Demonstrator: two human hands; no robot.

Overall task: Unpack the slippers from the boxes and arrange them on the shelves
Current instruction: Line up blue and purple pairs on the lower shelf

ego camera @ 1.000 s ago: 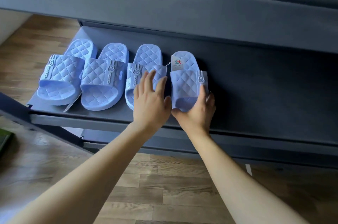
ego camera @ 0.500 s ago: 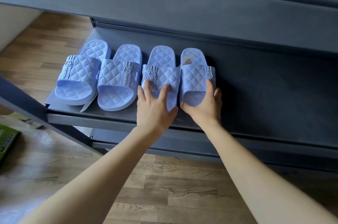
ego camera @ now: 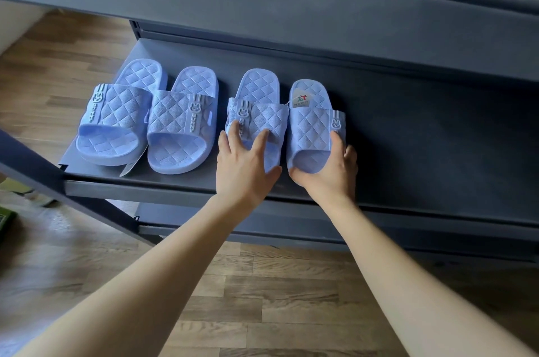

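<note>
Gripping fourth slipper (ego camera: 313, 129) toe with our right hand (ego camera: 329, 178); our left hand (ego camera: 245, 172) lies flat on third slipper (ego camera: 256, 114). Both on shelf (ego camera: 423, 137), near edge. Risk: uneven push skews them, bumps left pair (ego camera: 116, 114).

Brown wooden floor (ego camera: 277, 298) laid in planks, green thing (ego camera: 4, 219) cut off at the left edge, pale wall (ego camera: 14, 24) seen at top left
</note>
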